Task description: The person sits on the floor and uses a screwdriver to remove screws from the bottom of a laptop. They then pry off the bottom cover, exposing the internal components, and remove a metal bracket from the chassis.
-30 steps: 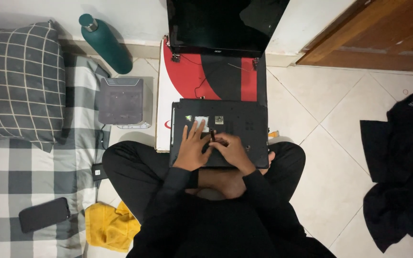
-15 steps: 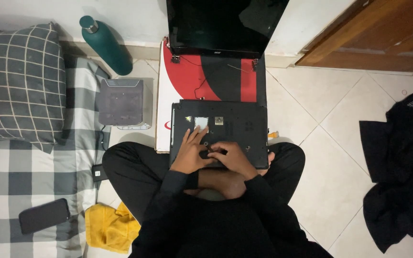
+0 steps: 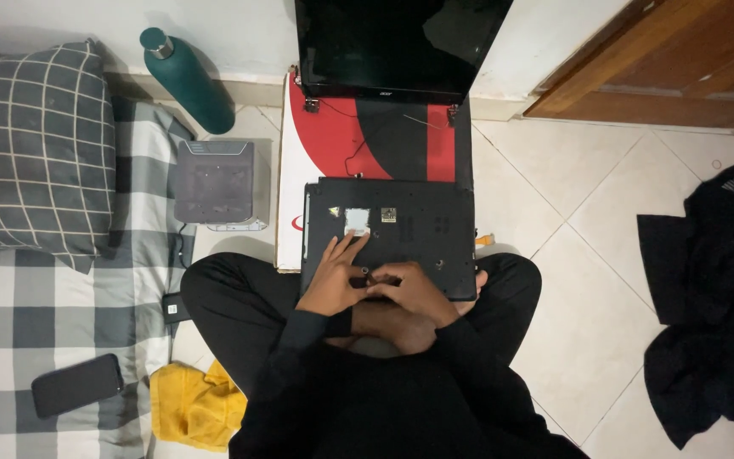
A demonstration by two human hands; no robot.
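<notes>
Sitting cross-legged on the tiled floor, the person has a black laptop base (image 3: 388, 238) lying underside up across the knees. Left hand (image 3: 339, 276) rests flat on its near edge, fingers spread, gripping nothing. Right hand (image 3: 414, 289) is curled just beside it, fingertips pinched on something small and dark; a screw or tool, cannot tell which.

Risk: a part that small could slip and roll off the smooth plastic into the lap or onto the tiles. The base sits on legs, not a firm support, so pressing could tip it.

Beyond the base lies a glossy red and white box (image 3: 358, 140), and the detached screen (image 3: 397, 42) leans on the wall with thin wires trailing; snag hazard.
</notes>
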